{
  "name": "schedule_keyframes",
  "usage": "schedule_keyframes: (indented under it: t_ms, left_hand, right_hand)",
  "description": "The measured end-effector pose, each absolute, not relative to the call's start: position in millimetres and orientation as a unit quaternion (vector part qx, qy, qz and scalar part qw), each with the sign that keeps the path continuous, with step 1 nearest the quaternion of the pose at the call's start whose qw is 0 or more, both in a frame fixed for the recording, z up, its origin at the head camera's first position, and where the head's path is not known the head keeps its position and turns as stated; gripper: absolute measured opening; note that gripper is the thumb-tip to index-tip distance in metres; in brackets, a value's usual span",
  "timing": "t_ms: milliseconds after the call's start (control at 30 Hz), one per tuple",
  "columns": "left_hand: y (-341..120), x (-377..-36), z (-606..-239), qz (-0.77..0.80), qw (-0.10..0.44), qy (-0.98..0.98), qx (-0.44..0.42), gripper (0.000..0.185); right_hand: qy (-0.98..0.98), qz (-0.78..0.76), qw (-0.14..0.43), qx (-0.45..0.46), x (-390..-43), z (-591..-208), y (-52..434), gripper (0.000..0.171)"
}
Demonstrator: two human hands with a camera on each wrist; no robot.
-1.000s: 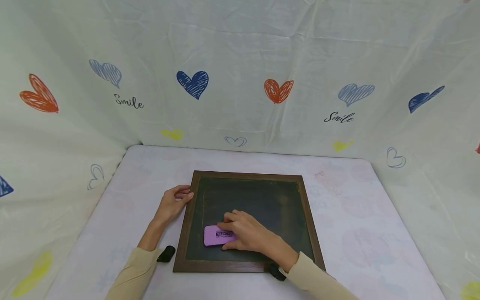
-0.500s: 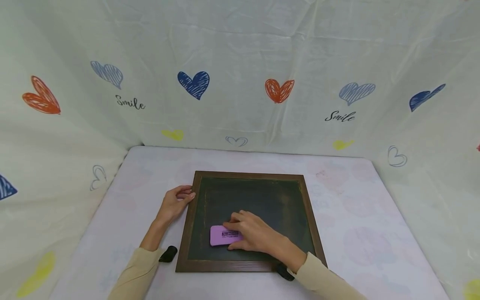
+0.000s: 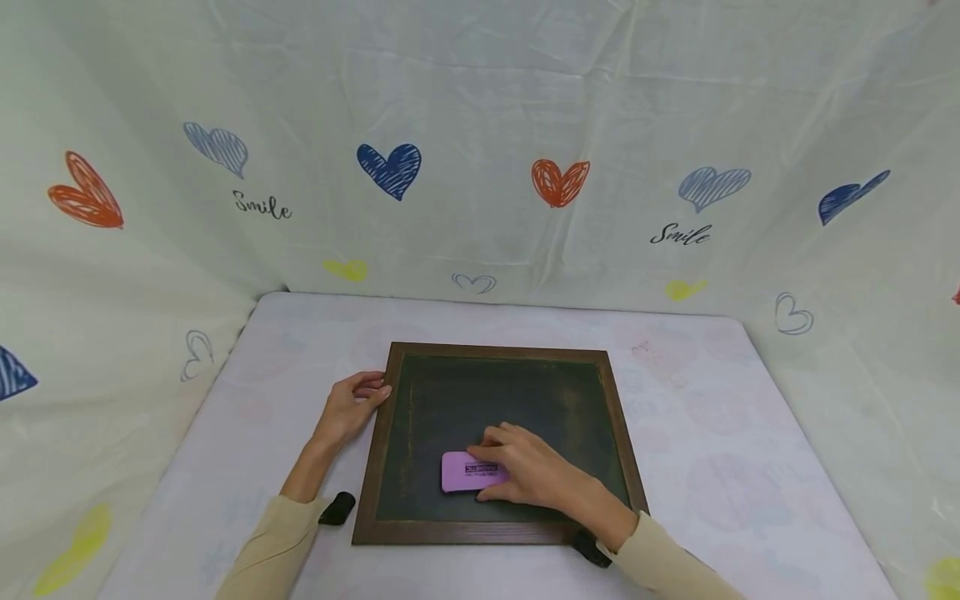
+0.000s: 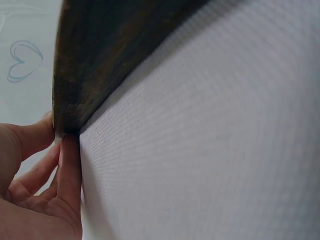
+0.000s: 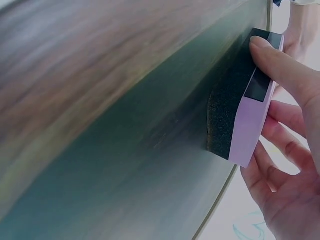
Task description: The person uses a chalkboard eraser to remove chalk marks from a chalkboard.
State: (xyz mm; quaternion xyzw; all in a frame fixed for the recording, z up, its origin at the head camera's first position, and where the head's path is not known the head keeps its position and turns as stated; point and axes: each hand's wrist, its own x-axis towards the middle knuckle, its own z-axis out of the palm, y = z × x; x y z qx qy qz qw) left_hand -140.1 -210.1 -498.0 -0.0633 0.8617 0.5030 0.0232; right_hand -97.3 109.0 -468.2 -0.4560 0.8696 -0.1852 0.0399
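Head view: one pink eraser [image 3: 471, 472], one framed chalkboard [image 3: 517, 395], two hands

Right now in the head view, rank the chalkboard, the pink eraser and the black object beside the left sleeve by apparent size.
1. Chalkboard, by far the largest.
2. Pink eraser, partly covered by the right hand.
3. Black object by the left sleeve, the smallest, though part of it may be hidden.
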Motion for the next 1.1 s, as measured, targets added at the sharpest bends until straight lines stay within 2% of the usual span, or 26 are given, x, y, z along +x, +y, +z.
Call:
schedule_keyframes:
  t_ms: [467,1100]
  left_hand:
    - [-209.1,-140.3,-498.3,0.505,0.018,0.861,-0.061,0.041]
    - [-210.9,-139.8,-499.0,0.505,0.014,0.861,-0.058,0.04]
  right_hand:
    - [0.877,-0.206,0.041,-0.432,-93.7,-469.8,136.9,0.059]
    - [0.88,-0.227,0.005,-0.417,-92.2,-476.6,175.7,0.058]
